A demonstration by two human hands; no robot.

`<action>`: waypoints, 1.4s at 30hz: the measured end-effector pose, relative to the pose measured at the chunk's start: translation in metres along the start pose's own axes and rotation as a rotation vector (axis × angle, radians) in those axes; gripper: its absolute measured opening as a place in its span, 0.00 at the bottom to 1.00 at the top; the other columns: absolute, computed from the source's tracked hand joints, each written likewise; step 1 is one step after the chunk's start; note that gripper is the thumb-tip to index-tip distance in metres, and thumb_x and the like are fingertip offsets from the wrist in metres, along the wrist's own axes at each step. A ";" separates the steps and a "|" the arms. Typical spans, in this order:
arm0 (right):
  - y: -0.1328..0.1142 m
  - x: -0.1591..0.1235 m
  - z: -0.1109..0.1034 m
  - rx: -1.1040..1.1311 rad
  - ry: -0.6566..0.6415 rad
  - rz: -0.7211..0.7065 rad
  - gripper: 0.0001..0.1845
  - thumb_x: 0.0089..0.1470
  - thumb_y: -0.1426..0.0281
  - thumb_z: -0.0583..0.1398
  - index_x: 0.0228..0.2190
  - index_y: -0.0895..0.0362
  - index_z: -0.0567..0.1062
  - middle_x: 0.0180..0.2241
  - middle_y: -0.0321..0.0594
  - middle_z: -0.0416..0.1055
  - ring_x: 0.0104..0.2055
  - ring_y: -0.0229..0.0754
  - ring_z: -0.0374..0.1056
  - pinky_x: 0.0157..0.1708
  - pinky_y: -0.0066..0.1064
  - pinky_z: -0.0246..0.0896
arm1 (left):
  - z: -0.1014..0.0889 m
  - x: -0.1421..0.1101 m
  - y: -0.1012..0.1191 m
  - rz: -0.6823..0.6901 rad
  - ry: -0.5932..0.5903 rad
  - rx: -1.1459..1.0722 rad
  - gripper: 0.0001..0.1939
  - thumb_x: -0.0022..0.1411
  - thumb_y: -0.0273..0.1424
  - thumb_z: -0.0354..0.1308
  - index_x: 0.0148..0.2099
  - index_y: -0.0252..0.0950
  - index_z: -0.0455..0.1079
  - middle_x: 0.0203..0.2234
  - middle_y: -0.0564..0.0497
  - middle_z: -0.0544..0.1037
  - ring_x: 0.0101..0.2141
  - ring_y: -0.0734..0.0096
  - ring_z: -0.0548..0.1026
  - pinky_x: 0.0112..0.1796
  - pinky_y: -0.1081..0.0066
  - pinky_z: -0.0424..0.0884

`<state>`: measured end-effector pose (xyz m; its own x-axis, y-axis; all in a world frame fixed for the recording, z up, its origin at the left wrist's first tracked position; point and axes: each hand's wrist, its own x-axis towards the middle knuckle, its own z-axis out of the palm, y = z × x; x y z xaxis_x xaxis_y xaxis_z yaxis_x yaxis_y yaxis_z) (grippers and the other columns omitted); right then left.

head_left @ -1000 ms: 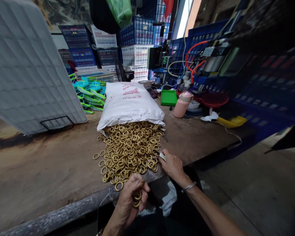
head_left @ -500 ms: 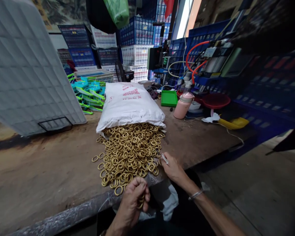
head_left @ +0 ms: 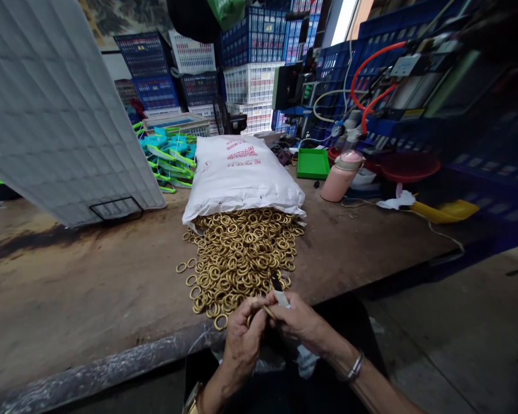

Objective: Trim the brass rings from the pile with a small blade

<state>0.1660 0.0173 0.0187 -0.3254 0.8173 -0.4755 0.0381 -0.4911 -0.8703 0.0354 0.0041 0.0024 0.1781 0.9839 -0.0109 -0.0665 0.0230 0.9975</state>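
Note:
Near the table's front edge my two hands meet over the heap's near end. My left hand (head_left: 246, 333) is closed around gold-coloured rings, partly hidden by its fingers. One ring (head_left: 269, 312) shows between the fingertips of both hands. My right hand (head_left: 300, 322) is closed on what looks like a small knife (head_left: 277, 282), its dark, narrow blade pointing up and away and a pale part at the fingers. Just beyond lies a heap of gold-coloured rings (head_left: 237, 253), spilling from the mouth of a white woven sack (head_left: 246, 178) with red print.
Left of the sack stand a tall pale ribbed panel (head_left: 77, 115) and green-and-blue hangers (head_left: 168, 152). To the right are a green tray (head_left: 313, 164), a pink bottle (head_left: 342, 178), a yellow scoop (head_left: 446, 211) and a machine with red hoses (head_left: 373, 54). Stacked crates (head_left: 250, 83) stand behind.
My right hand has moved left from the heap's right side to meet my left hand, bringing the knife along. A ring now shows between them. The view has shifted slightly.

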 end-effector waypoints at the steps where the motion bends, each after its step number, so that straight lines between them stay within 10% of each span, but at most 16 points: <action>1: 0.000 0.001 0.000 -0.002 -0.007 0.018 0.04 0.44 0.68 0.53 0.26 0.55 0.62 0.16 0.24 0.57 0.12 0.27 0.39 0.12 0.22 0.33 | -0.002 -0.001 -0.001 0.014 0.003 0.027 0.09 0.56 0.33 0.52 0.33 0.33 0.70 0.22 0.52 0.71 0.26 0.73 0.69 0.31 0.73 0.65; 10: -0.006 -0.006 -0.006 -0.538 0.298 -0.348 0.14 0.52 0.60 0.50 0.23 0.56 0.63 0.18 0.30 0.59 0.23 0.33 0.55 0.25 0.25 0.50 | -0.008 -0.001 -0.003 0.200 0.079 0.331 0.07 0.56 0.29 0.52 0.33 0.36 0.71 0.25 0.50 0.74 0.29 0.69 0.70 0.32 0.72 0.64; 16: 0.001 0.000 0.003 -0.650 0.371 -0.372 0.15 0.51 0.62 0.50 0.18 0.56 0.60 0.17 0.29 0.55 0.22 0.32 0.51 0.22 0.24 0.47 | -0.005 -0.003 0.006 0.037 0.040 0.148 0.09 0.54 0.35 0.54 0.26 0.35 0.68 0.20 0.53 0.69 0.23 0.74 0.65 0.26 0.76 0.62; 24: 0.002 0.001 0.002 -0.569 0.323 -0.358 0.13 0.51 0.63 0.50 0.20 0.57 0.62 0.19 0.29 0.58 0.23 0.32 0.53 0.24 0.24 0.48 | -0.005 -0.008 0.003 -0.334 -0.156 -0.229 0.17 0.57 0.43 0.49 0.26 0.35 0.60 0.12 0.60 0.59 0.11 0.84 0.52 0.13 0.81 0.48; 42: 0.017 -0.013 0.001 -1.097 0.311 -0.406 0.12 0.41 0.80 0.47 0.29 0.55 0.63 0.23 0.35 0.66 0.25 0.37 0.61 0.25 0.24 0.47 | 0.001 -0.010 0.022 -0.240 -0.023 -0.200 0.19 0.50 0.46 0.55 0.25 0.36 0.57 0.12 0.61 0.60 0.12 0.85 0.52 0.14 0.81 0.49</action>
<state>0.1702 -0.0020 0.0098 -0.2641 0.9642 -0.0220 0.8158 0.2112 -0.5383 0.0336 -0.0055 0.0242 0.2344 0.9419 -0.2406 -0.2116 0.2910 0.9330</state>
